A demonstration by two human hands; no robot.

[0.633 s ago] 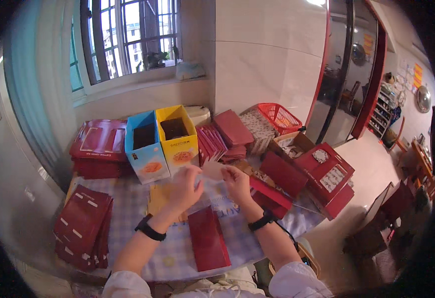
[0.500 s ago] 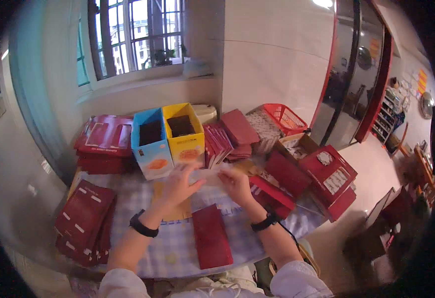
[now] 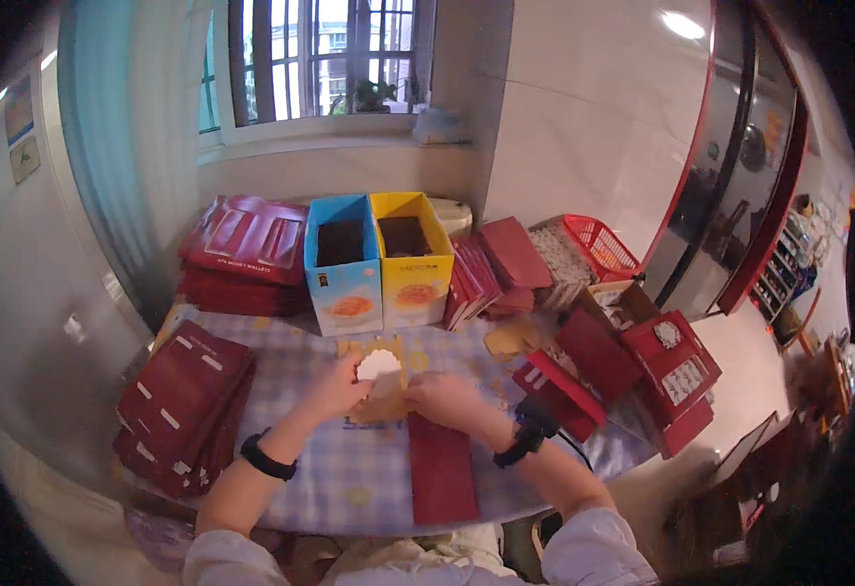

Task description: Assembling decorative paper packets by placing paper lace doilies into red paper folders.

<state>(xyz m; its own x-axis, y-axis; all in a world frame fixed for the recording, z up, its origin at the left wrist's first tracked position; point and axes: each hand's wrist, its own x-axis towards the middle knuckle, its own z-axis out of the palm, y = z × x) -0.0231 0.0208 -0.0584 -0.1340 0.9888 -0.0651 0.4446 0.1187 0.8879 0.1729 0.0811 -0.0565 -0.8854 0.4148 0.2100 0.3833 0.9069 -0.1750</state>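
My left hand (image 3: pixel 342 386) is closed on the edge of a white scalloped paper piece (image 3: pixel 381 366), gripping it with thumb and fingers. The scalloped piece is in front of a tan sheet (image 3: pixel 384 404) lying on the table. Beside it, my right hand (image 3: pixel 450 401) has its fingers pinched together near the tan sheet's right side. Whatever those fingertips hold, if anything, is too small to make out. Below my right hand a dark red flat folder (image 3: pixel 444 474) lies on the checked tablecloth, its upper end partly covered by the hand.
Dark red folders are stacked at the left (image 3: pixel 188 391) and far left (image 3: pixel 242 244). A blue box (image 3: pixel 346 298) and a yellow box (image 3: pixel 416 293) stand at the back. To the right are red sleeves (image 3: pixel 471 280), a red basket (image 3: pixel 603 249) and red boxes (image 3: pixel 670 366).
My hands have come down and apart from a pale piece held between them. The white scalloped piece now faces up in my left hand. The whole view has shifted.
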